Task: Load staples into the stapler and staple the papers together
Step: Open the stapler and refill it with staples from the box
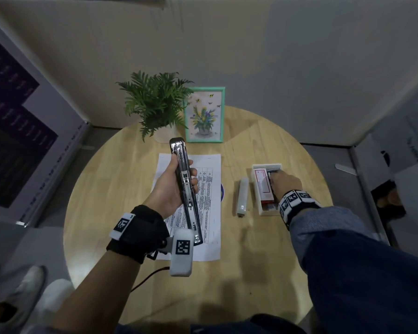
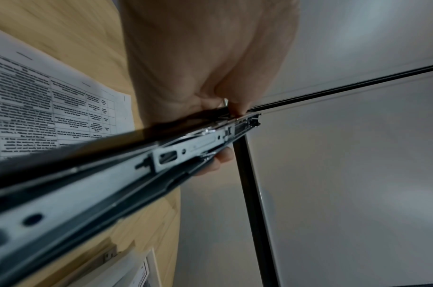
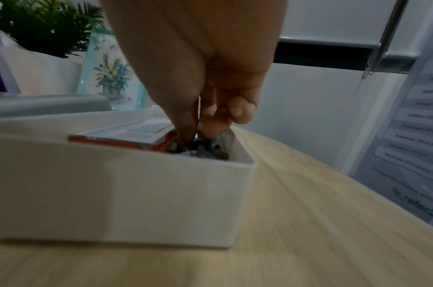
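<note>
My left hand [image 1: 173, 186] grips the opened black-and-metal stapler [image 1: 186, 189] and holds it above the printed papers [image 1: 211, 189] at the table's middle. The left wrist view shows the stapler's bare metal staple channel [image 2: 176, 153] facing up, with the papers [image 2: 38, 106] below. My right hand [image 1: 274, 175] reaches into the white box [image 1: 268, 212] at the right. A red staple packet [image 1: 263, 186] lies in that box. In the right wrist view, my right hand [image 3: 195, 132] pinches its thumb and fingertips together among loose silver staples [image 3: 210, 150] beside the red packet [image 3: 126, 136].
A white oblong piece [image 1: 242, 196] lies between the papers and the box. A potted fern [image 1: 155, 100] and a teal-framed flower picture [image 1: 204, 114] stand at the back of the round wooden table [image 1: 106, 189]. White panels enclose the table.
</note>
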